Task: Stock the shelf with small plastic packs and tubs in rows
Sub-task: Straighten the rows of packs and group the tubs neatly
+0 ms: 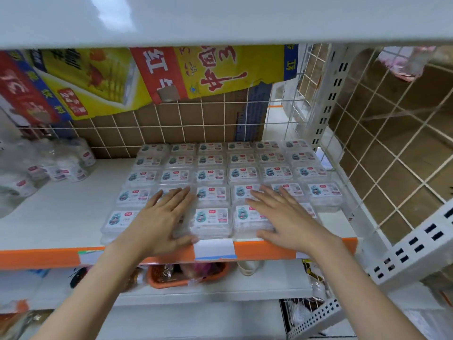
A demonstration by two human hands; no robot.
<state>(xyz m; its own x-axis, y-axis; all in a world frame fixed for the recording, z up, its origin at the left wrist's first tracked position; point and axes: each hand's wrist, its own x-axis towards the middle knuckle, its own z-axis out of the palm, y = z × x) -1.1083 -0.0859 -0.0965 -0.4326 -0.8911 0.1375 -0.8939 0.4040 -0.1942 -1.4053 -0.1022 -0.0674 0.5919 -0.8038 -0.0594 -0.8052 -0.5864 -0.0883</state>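
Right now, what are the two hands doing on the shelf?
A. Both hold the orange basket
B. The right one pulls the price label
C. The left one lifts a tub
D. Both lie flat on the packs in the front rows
D: the left hand and the right hand rest with straight fingers on top of the packs, lifting nothing.
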